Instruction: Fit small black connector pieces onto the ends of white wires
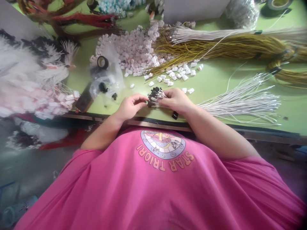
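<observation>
- Green tabletop, packed along the back and left with parts and cable.
- Clear bag, left of center: small black pieces at its near end, seen through or on the plastic (can't tell which). Black tape roll sits over it.
- Second clear bag, back right: crumpled, contents unreadable.
- Right hand: closed on the wire bundle, which has black ends and sits near the table's front edge.
- Left hand: thumb and fingertips close together at the bundle's left side; can't tell if they pinch anything.
- White connectors heaped behind the hands, strays reaching close to the right hand.
- Yellow wires run across back right; loose white wires fan out beside the right forearm, crowding that side.
- Front edge is just below the hands; green surface shows between the yellow and white wires.
</observation>
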Motion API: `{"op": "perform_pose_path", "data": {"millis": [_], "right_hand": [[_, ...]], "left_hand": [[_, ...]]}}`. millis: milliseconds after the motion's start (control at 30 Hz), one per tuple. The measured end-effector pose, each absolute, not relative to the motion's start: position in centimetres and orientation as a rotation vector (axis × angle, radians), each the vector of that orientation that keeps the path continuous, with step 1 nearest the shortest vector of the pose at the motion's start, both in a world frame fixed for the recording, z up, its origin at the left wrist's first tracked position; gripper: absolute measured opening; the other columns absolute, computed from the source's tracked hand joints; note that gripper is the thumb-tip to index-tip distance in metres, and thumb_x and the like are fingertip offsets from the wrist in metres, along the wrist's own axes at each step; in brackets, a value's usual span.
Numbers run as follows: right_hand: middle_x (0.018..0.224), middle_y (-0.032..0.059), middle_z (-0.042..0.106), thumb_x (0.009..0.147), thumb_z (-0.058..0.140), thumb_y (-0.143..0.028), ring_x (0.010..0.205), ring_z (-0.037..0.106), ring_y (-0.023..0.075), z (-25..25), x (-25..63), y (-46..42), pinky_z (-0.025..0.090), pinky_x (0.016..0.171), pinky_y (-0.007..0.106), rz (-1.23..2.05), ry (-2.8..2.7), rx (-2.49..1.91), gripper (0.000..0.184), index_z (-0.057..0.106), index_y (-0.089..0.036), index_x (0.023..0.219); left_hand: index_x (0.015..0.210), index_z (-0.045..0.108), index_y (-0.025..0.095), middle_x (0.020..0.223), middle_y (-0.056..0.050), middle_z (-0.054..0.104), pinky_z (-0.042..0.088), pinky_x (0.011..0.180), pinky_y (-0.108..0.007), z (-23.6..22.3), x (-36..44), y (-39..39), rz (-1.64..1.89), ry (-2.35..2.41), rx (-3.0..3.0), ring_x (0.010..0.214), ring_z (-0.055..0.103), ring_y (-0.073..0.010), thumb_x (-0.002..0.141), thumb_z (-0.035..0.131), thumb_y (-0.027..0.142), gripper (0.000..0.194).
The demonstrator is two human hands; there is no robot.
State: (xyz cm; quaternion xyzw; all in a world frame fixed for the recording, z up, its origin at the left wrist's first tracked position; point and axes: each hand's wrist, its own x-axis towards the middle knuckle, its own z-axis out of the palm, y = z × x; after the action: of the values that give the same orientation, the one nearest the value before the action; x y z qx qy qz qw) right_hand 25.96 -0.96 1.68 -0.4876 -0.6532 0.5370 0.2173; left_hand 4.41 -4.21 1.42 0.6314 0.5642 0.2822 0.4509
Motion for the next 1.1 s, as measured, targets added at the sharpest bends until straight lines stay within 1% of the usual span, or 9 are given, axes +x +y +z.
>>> {"op": "perform_pose_path", "data": {"millis": [100,200,367,467,567,700,867,967,1100], "right_hand": [[0.054,-0.0042,0.038,0.069,0.058,-0.031,0.053,0.033,0.0072,1.7,26.0,-1.0,0.024,0.05,0.025,1.49,-1.801,-1.334,0.02,0.051,-0.016,0.059],[0.054,-0.0043,0.038,0.068,0.059,-0.031,0.052,0.033,0.0071,1.7,25.9,-1.1,0.024,0.05,0.025,1.494,-1.772,-1.325,0.02,0.051,-0.016,0.059],[0.055,-0.0038,0.041,0.069,0.058,-0.03,0.053,0.036,0.0075,1.7,25.8,-1.3,0.026,0.05,0.024,1.481,-1.734,-1.322,0.017,0.058,-0.014,0.064],[0.054,-0.0036,0.042,0.068,0.058,-0.029,0.053,0.037,0.0076,1.6,25.7,-1.3,0.026,0.05,0.024,1.471,-1.71,-1.333,0.016,0.058,-0.013,0.063],[0.055,-0.003,0.044,0.067,0.058,-0.027,0.054,0.039,0.0081,1.4,25.7,-1.3,0.029,0.051,0.023,1.465,-1.669,-1.318,0.015,0.06,-0.013,0.064],[0.056,-0.0024,0.046,0.065,0.06,-0.027,0.057,0.042,0.0089,1.2,25.6,-1.3,0.033,0.053,0.023,1.442,-1.644,-1.336,0.016,0.062,-0.012,0.067],[0.055,-0.0025,0.045,0.065,0.061,-0.029,0.056,0.04,0.0086,1.0,25.5,-1.3,0.031,0.051,0.023,1.423,-1.662,-1.352,0.017,0.06,-0.012,0.064],[0.054,-0.0028,0.043,0.065,0.062,-0.028,0.055,0.039,0.0081,0.9,25.5,-1.3,0.031,0.051,0.023,1.405,-1.675,-1.347,0.017,0.058,-0.013,0.061],[0.054,-0.0029,0.043,0.065,0.061,-0.026,0.054,0.038,0.0075,0.8,25.5,-1.4,0.03,0.05,0.023,1.424,-1.69,-1.32,0.015,0.057,-0.013,0.06]], "left_hand": [[0.087,0.068,0.016,0.086,-0.005,0.07,0.053,0.075,-0.027,0.9,5.2,-3.7,0.753,1.374,1.486,0.076,0.064,-0.0146,0.074,0.069,0.028,0.017],[0.086,0.069,0.016,0.08,-0.004,0.071,0.054,0.073,-0.028,0.2,5.7,-3.2,0.807,1.356,1.426,0.071,0.065,-0.0144,0.071,0.073,0.029,0.021],[0.087,0.069,0.015,0.082,-0.004,0.072,0.054,0.07,-0.028,-0.3,6.3,-2.9,0.879,1.324,1.379,0.07,0.065,-0.0141,0.066,0.076,0.029,0.026],[0.089,0.069,0.015,0.083,-0.004,0.072,0.054,0.07,-0.027,-0.2,6.4,-2.9,0.886,1.319,1.355,0.069,0.065,-0.0135,0.067,0.075,0.026,0.025],[0.089,0.07,0.015,0.079,-0.003,0.072,0.054,0.068,-0.026,-0.1,6.5,-3.0,0.886,1.335,1.343,0.066,0.064,-0.0122,0.069,0.073,0.023,0.021],[0.089,0.071,0.015,0.075,-0.002,0.071,0.053,0.062,-0.025,0.0,6.5,-3.1,0.875,1.371,1.347,0.06,0.061,-0.0105,0.07,0.072,0.024,0.021],[0.089,0.071,0.016,0.082,-0.004,0.072,0.054,0.069,-0.027,0.0,6.7,-3.5,0.861,1.39,1.411,0.068,0.064,-0.0129,0.071,0.073,0.031,0.023],[0.088,0.071,0.017,0.083,-0.004,0.072,0.054,0.07,-0.028,0.0,6.9,-3.7,0.873,1.401,1.48,0.071,0.065,-0.0146,0.073,0.072,0.034,0.023],[0.084,0.073,0.018,0.083,-0.004,0.072,0.052,0.074,-0.029,0.0,7.1,-3.7,0.864,1.396,1.732,0.076,0.065,-0.0158,0.075,0.07,0.028,0.014]]}}
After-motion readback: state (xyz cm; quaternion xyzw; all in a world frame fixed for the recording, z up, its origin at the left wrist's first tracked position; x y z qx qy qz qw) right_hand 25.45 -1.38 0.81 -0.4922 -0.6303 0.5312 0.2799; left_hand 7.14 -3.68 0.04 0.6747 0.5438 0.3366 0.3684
